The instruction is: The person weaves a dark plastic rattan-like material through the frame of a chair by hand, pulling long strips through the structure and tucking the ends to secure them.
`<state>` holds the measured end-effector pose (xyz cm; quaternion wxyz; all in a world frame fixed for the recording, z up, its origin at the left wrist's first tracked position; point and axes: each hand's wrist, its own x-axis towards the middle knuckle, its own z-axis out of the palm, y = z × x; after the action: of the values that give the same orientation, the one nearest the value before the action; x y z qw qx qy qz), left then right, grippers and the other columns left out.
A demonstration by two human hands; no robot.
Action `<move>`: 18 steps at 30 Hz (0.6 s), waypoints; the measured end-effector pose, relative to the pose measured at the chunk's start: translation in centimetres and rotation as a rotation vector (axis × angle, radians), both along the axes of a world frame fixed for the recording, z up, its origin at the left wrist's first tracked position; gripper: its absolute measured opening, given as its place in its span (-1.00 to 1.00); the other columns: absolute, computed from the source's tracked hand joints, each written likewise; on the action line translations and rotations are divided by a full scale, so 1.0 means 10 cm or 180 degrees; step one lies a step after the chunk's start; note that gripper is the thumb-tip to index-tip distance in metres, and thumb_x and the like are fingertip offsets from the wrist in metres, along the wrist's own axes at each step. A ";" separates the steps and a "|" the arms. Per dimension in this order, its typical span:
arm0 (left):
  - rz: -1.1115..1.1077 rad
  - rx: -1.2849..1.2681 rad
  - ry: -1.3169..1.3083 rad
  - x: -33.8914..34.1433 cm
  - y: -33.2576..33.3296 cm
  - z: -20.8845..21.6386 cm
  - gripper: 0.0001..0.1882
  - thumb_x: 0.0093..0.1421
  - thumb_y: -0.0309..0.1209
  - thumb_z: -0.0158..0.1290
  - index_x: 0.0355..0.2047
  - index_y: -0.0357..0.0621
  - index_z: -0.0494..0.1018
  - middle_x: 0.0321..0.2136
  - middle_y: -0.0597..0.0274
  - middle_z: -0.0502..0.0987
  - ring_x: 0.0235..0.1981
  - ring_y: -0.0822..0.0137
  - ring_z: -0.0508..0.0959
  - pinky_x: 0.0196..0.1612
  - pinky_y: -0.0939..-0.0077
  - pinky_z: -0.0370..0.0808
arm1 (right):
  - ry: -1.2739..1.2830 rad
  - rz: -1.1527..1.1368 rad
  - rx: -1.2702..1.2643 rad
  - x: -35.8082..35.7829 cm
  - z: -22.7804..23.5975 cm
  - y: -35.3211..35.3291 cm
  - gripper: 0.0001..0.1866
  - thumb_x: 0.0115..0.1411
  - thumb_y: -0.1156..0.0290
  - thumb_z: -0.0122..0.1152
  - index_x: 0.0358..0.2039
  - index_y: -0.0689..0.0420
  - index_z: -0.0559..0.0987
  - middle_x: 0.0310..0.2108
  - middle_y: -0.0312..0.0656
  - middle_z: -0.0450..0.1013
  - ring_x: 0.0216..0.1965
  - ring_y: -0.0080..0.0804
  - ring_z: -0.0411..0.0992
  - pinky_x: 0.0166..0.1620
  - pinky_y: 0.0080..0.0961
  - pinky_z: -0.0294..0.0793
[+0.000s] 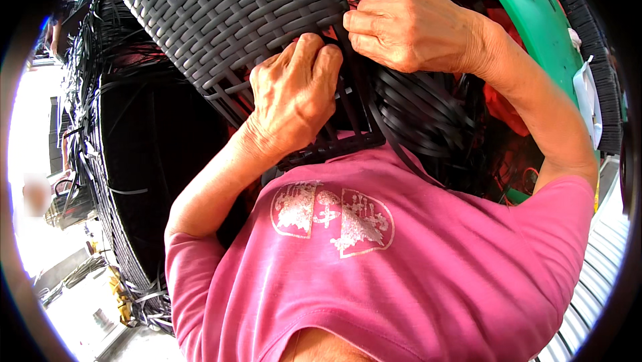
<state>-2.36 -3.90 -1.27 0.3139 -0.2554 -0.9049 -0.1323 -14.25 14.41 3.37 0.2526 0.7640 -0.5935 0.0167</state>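
Note:
A dark grey woven panel (234,14) of flat strips slants across the upper middle in front of me. Toward me its weave stops, and bare bars of a black frame (351,142) show close to my shirt. Over the edge of the weave, my left hand (294,91) is closed, its fingers curled down with the tips hidden. My right hand (414,31) is closed at the panel's right side, knuckles up. What either hand pinches is hidden. Below the right hand hangs a bundle of loose black strips (428,111), one trailing along my shirt.
On the left stands a large black woven piece (114,201) with loose strip ends sticking out. A curved green plastic surface (542,34) at the right carries small pink pieces and a white packet. Dark bristly material (602,81) lines its outer side. A blurred person is at far left.

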 end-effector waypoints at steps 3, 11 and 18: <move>-0.0051 -0.0383 -0.0017 -0.04 0.02 0.09 -0.84 -0.09 -0.50 0.08 -0.49 -0.12 0.33 -0.50 0.24 0.36 -0.60 0.31 0.48 -0.60 0.41 0.42 | 0.0089 0.0067 0.0038 -0.03 -0.03 0.02 -0.83 -0.14 0.46 0.23 -0.50 0.25 0.49 -0.42 -0.20 0.39 -0.42 -0.37 0.44 -0.45 -0.45 0.45; -0.0092 0.0147 0.0700 -0.04 -0.12 -0.06 -0.85 -0.20 -0.55 0.09 -0.60 -0.09 0.33 -0.64 0.28 0.21 -0.67 0.34 0.38 -0.65 0.46 0.31 | -0.0534 -0.1095 -0.1071 0.28 -0.30 -0.05 -0.91 -0.05 0.40 0.13 -0.51 0.11 0.46 -0.42 -0.27 0.37 -0.44 -0.41 0.44 -0.44 -0.46 0.48; 0.2143 0.2959 0.0158 0.74 -0.70 -0.36 -0.84 0.23 -0.42 0.07 -0.42 -0.30 0.46 -0.51 0.26 0.50 -0.49 0.46 0.45 -0.41 0.57 0.38 | -0.2105 -0.1275 -0.1688 0.53 -0.32 0.27 -0.82 -0.06 0.46 0.38 -0.50 0.22 0.52 -0.44 -0.14 0.49 -0.39 -0.19 0.48 -0.31 -0.35 0.50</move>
<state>5.02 -10.93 -4.90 0.4391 0.2087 -0.7754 -0.4030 -8.90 17.07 0.21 0.2347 0.4971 -0.7532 0.3613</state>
